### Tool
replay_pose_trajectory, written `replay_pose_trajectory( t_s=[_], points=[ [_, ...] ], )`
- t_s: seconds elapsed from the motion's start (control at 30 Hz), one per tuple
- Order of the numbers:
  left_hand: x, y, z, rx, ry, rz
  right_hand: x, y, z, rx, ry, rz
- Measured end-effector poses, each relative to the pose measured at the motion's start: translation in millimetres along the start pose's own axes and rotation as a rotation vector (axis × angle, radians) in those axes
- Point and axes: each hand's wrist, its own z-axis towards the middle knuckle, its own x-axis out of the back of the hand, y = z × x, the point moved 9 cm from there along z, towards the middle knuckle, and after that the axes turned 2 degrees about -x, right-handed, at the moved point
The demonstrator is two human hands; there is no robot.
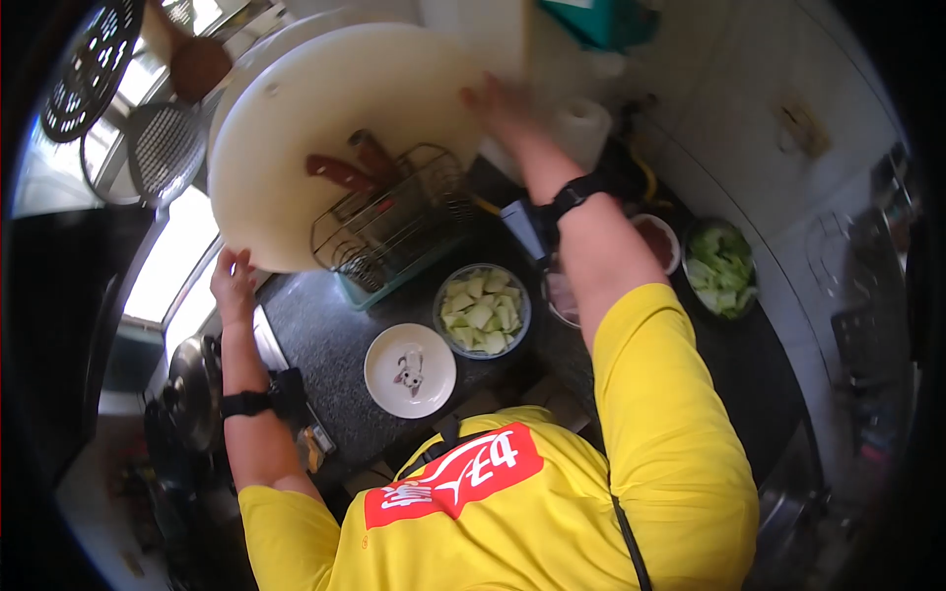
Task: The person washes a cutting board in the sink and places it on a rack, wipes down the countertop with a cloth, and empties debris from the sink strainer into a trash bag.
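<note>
**Hands at opposite edges of a white board**

Chopped vegetable (479, 313) already lies in a bowl (482, 356) on the desk (313, 320). The white board (296, 128) is upright behind the rack (357, 268), which hides its support. The left hand (234, 288) and blurred right hand (505, 116) are apart; neither grip can be told.

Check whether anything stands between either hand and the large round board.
Nothing visible does: the left hand is at the lower left edge of the round board, the right hand, blurred, at its right edge. The wire rack hides part of the board's lower face but is clear of both hands.
</note>
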Motion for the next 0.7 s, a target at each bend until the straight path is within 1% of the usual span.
replay_pose_trajectory(
  t_s=[0.03,0.07,0.1,0.13,0.17,0.2,0.23,0.27,0.3,0.33,0.37,0.4,0.43,0.5,0.53,0.57,0.6,0.63,0.67,0.7],
  points=[
    [-1,4,-2,-0.022,-0.008,-0.007,17,-16,-24,-0.075,0.103,0.185],
    [0,-1,3,-0.044,-0.017,0.019,16,-16,-24,-0.001,0.156,0.330],
    [0,0,2,-0.050,-0.009,-0.049,18,-11,-27,0.074,0.217,0.468],
    [0,-11,17,-0.148,-0.044,-0.018,15,-19,-43,0.097,0.174,0.554],
    [0,-19,21,-0.217,-0.027,-0.200,17,-26,-73,0.123,0.131,0.636],
    [1,-15,16,-0.213,-0.015,-0.240,41,-55,-128,0.245,0.141,0.650],
    [7,-12,16,-0.319,0.014,-0.124,51,-71,-175,0.321,0.085,0.665],
    [16,10,-4,-0.304,0.101,-0.006,57,-74,-220,0.315,0.054,0.720],
    [20,14,-16,-0.276,0.084,-0.128,66,-78,-266,0.298,0.038,0.656],
    [24,28,-37,-0.308,0.062,-0.239,74,-78,-314,0.302,0.069,0.503],
    [22,44,-64,-0.268,-0.049,-0.337,83,-75,-361,0.245,0.033,0.366],
    [22,49,-85,-0.259,-0.112,-0.328,79,-56,-402,0.168,-0.003,0.330],
    [18,49,-110,-0.250,-0.198,-0.324,79,-35,-445,0.082,0.014,0.320],
    [7,45,-156,-0.259,-0.384,-0.370,80,0,-531,-0.139,-0.070,0.166],
    [-4,40,-180,-0.273,-0.481,-0.420,86,14,-573,-0.251,-0.096,0.153],
    [-20,26,-205,-0.181,-0.564,-0.421,92,31,-612,-0.286,-0.074,0.076],
    [-36,13,-232,-0.090,-0.633,-0.422,102,50,-652,-0.472,-0.051,0.108],
    [-56,7,-264,-0.008,-0.759,-0.424,112,70,-689,-0.537,0.058,0.092],
    [-72,7,-294,0.078,-0.877,-0.412,120,87,-726,-0.675,0.154,0.168],
    [-86,10,-325,0.168,-0.958,-0.374,131,97,-753,-0.702,0.258,0.120]
  ],
)
